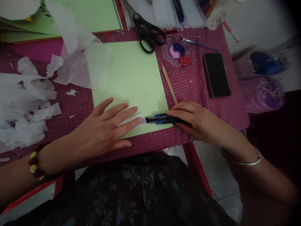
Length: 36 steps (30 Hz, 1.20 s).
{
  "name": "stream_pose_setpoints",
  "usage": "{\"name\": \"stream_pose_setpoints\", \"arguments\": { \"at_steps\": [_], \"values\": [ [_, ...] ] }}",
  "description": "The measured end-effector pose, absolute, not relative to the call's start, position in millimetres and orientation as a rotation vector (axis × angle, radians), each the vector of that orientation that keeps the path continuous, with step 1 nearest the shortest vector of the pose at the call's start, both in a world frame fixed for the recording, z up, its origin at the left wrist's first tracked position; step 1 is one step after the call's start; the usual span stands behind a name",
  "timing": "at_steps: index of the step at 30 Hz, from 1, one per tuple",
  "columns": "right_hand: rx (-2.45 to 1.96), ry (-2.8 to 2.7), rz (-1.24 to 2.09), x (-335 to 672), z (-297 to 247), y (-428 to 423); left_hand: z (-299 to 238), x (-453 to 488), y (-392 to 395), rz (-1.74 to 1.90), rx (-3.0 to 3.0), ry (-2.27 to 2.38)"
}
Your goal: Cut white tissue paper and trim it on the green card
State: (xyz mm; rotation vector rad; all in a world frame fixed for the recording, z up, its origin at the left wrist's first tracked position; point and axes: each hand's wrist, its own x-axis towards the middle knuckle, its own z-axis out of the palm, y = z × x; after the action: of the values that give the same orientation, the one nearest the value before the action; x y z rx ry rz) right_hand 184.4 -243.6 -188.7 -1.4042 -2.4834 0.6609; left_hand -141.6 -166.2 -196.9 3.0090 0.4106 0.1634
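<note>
A light green sheet of paper [134, 75] lies on the red checked tablecloth [195, 84]. My left hand [105, 128] rests flat on its near left corner with the fingers stretched out, pressing on a small white strip [136, 118]. My right hand [195, 117] is closed around a blue and black utility knife [160, 119], whose blade end points left toward the fingertips of my left hand, at the sheet's near edge.
Black scissors [148, 31] lie at the sheet's far edge. A wooden stick [169, 84], a paint palette [180, 51], a thin brush [199, 45] and a dark phone [216, 74] lie to the right. Torn white tissue [25, 103] covers the left side. More green sheets [98, 15] are stacked at the back.
</note>
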Motion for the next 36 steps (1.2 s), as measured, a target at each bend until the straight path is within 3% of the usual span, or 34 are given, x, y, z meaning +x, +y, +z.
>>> {"name": "stream_pose_setpoints", "arguments": {
  "at_steps": [9, 36],
  "values": [
    [-1.408, -2.478, 0.768, 182.9, -183.5, -243.2, -220.5, -130.6, -149.6, 0.037, 2.953, 0.360],
    [-1.575, -2.335, 0.735, 172.7, -190.4, -296.2, -216.9, -129.0, -154.7, 0.036, 2.908, 0.425]
  ]
}}
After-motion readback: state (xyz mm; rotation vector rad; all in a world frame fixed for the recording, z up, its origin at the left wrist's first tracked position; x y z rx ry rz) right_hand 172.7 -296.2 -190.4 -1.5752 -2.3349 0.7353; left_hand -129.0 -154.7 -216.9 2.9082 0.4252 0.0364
